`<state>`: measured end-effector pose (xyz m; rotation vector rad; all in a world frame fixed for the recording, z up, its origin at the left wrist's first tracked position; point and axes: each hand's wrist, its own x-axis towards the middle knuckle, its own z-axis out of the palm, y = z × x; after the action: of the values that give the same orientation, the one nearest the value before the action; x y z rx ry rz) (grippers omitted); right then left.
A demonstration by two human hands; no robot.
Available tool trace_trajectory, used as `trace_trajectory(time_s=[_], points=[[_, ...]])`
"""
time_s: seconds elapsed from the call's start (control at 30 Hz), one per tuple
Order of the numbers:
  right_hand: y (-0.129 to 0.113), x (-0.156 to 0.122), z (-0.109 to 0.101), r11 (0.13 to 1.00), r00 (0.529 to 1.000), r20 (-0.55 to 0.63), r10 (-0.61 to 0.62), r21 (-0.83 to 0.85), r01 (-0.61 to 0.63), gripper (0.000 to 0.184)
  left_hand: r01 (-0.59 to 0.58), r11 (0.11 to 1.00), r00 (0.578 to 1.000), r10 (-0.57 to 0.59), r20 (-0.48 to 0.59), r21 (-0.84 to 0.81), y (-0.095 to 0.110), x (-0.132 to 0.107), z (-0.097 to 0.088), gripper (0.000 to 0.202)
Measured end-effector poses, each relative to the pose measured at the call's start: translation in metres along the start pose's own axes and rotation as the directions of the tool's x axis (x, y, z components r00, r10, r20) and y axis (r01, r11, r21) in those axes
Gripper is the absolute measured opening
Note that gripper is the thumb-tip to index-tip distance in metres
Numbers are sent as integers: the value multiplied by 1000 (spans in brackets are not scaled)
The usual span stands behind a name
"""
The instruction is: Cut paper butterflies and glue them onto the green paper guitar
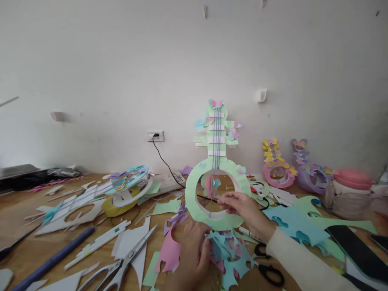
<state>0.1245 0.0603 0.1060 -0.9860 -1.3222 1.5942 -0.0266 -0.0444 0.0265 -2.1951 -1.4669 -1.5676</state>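
Observation:
A light green paper guitar stands upright, with purple strings, white strips across its neck and small paper butterflies on it. In its round opening hangs a pink and blue butterfly. My right hand is at the right side of the opening, thumb and fingers pinched together; what is between the fingertips is too small to make out. Below the guitar's lower left edge my left hand rests palm down by the cut scraps, fingers loosely bent, thumb apart. Blue cut-out paper and pink paper lie around it.
Silver scissors lie at front left, black-handled scissors beside my right forearm. White pens, a blue stick and another paper guitar are at left. Two small guitars, a pink-lidded jar and a phone are at right.

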Motion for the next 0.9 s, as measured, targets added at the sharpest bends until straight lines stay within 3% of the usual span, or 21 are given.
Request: trace_trajectory(time_s=[0.07,0.27,0.6,0.9], points=[[-11,13,12,1000,1000,-12,5,18,-4,9,67,998,998,-67,13,-18,-3,-2,6,18],[-31,51,35,997,993,-92,-80,-23,78,8,100,994,995,-99,15,-35,-11,-5,19,23],[-31,90,46,921,942,-116,-315,-275,275,10,131,991,990,-130,44,-13,0,0,14,26],[-30,105,53,868,904,-166,-395,-391,307,10,107,994,984,-106,145,4,3,4,11,27]])
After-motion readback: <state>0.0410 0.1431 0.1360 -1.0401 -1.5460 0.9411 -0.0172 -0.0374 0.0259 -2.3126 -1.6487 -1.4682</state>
